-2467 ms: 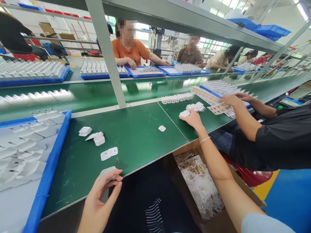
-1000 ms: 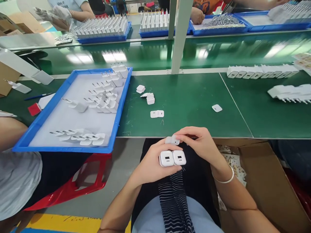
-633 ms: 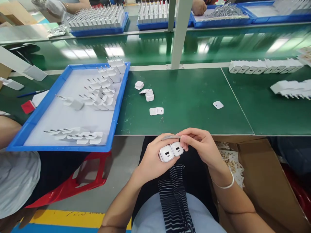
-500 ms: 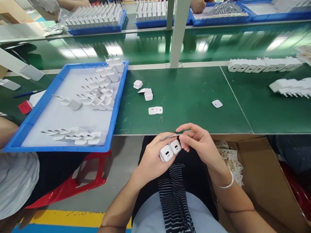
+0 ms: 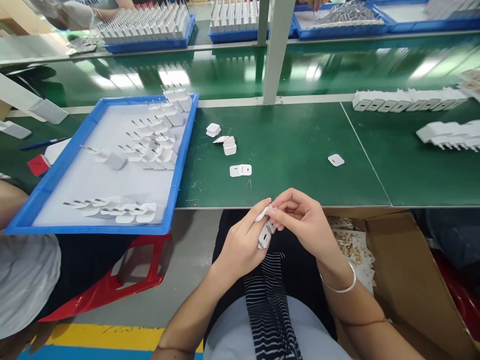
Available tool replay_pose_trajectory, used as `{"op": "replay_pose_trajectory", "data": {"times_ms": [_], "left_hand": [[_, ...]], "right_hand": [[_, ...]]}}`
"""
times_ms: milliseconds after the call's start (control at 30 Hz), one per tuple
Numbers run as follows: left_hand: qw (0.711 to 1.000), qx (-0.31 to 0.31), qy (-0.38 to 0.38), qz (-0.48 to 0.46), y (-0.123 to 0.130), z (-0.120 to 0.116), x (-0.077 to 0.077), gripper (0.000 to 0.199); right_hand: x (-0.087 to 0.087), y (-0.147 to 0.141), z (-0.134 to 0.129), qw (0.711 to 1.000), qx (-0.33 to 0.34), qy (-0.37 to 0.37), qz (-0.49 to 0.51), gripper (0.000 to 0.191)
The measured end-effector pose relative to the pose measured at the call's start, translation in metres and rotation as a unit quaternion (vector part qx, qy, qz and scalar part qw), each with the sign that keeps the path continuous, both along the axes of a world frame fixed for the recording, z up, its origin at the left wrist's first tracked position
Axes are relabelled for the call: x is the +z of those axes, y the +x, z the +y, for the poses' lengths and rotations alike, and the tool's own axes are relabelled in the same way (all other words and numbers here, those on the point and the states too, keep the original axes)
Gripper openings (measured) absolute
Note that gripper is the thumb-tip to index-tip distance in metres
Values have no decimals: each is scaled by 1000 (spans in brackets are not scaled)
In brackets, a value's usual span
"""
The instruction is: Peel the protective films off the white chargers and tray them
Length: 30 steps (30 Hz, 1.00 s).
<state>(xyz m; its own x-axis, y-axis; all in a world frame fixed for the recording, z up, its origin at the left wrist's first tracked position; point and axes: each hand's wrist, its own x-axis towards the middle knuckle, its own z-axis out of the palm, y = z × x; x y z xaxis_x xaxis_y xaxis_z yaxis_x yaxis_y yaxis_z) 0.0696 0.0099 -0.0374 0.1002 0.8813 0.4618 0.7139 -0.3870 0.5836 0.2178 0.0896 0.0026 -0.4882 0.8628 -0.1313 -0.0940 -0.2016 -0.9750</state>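
My left hand point(image 5: 242, 240) is wrapped round two white adapters point(image 5: 264, 237), whose faces with a small dark port point up toward me. A thin white plate point(image 5: 261, 214) lies between its upper fingers. My right hand point(image 5: 302, 220) pinches the near end of that plate with thumb and forefinger, directly above the adapters. Both hands are over my lap, at the front edge of the green table point(image 5: 292, 185). Beyond them lie a pair of white plates point(image 5: 240, 170), small stacks of plates point(image 5: 229, 145) and a single plate point(image 5: 336, 160).
A blue-rimmed tray point(image 5: 183, 160) with several pronged adapters stands at the left. Rows of adapters point(image 5: 408, 100) line the right. A metal post point(image 5: 275, 60) rises behind the table. An open cardboard box point(image 5: 408, 270) is at lower right. A person's arm shows at the left edge.
My left hand has turned, so the adapters are tilted and partly covered. My right hand has moved slightly left and closed on the thin plate.
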Motion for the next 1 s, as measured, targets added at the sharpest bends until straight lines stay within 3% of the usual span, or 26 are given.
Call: {"op": "replay_pose_trajectory", "data": {"times_ms": [167,267,367,433,567,633,700,767,867,900,1000], "left_hand": [[997,-36,-32,-53,-1,3,1,29],[998,-32,-32,-48,-5,4,4,35],[997,-43,-58,-7,-11,3,12,37],[995,-51,-85,30,-15,3,19,38],[983,-81,-139,85,-18,3,28,43],[981,-84,-154,81,-18,3,30,43],[984,-82,-153,43,-19,4,29,43],[986,-88,-137,-26,-19,4,28,43],[981,-86,-104,-138,-18,4,25,40],[977,-84,-102,-167,-17,5,24,39],[960,-94,-105,-243,-13,7,19,42]], "right_hand": [[7,3,-1,998,65,15,-19,23],[9,7,4,979,74,157,-106,18],[11,12,14,908,114,352,-195,21],[12,14,21,855,142,444,-227,22],[13,16,30,764,170,564,-262,25],[11,16,31,744,185,588,-259,25],[5,16,31,760,177,581,-232,22],[-6,14,31,818,143,528,-179,16],[-22,7,27,939,53,332,-69,7],[-26,4,25,968,17,249,-31,9],[-29,-5,14,996,-48,38,63,18]]}}
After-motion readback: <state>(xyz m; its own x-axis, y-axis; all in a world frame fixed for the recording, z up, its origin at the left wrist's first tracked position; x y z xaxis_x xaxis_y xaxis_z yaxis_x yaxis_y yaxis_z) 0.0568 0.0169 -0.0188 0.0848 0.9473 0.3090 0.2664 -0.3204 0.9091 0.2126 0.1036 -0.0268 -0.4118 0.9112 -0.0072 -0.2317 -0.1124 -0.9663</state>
